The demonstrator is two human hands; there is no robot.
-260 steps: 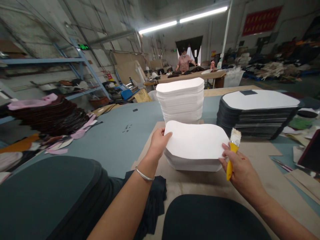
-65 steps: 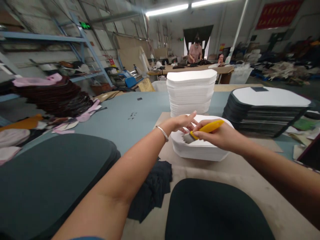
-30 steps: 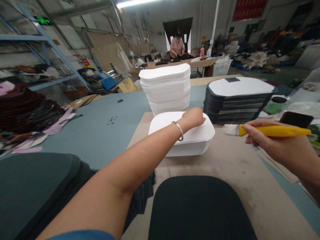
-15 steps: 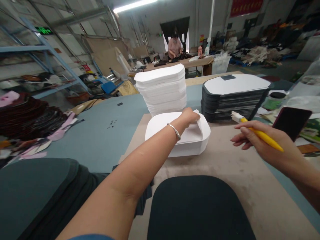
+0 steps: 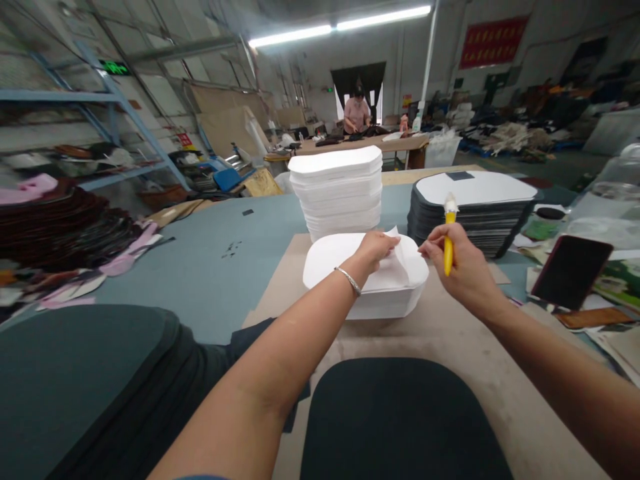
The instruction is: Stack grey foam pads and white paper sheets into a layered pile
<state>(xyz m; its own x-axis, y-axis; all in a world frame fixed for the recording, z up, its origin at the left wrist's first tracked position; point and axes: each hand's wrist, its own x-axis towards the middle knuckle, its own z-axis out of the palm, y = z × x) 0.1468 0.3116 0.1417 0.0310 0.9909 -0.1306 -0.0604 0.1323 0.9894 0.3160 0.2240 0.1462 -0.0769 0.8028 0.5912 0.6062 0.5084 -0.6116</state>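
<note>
A low stack of white rounded sheets (image 5: 340, 257) lies on the brown cardboard mat (image 5: 465, 347). My left hand (image 5: 376, 248) pinches the top white sheet (image 5: 397, 267) near its right end, and that end curls up off the stack. My right hand (image 5: 457, 267) is closed round a yellow-handled brush (image 5: 449, 230), held upright with the bristles up, right beside the lifted sheet edge. A dark rounded pad (image 5: 400, 420) lies on the mat close in front of me.
A taller white stack (image 5: 337, 193) stands behind, a black stack with a white top sheet (image 5: 470, 210) to its right. A dark phone (image 5: 570, 270) leans at the right among papers. Dark pads (image 5: 85, 387) pile at left. A person (image 5: 356, 113) works at a far table.
My right hand has swung the brush back in from the right to the stack and turned it upright. My left hand has peeled the top sheet's right end further up.
</note>
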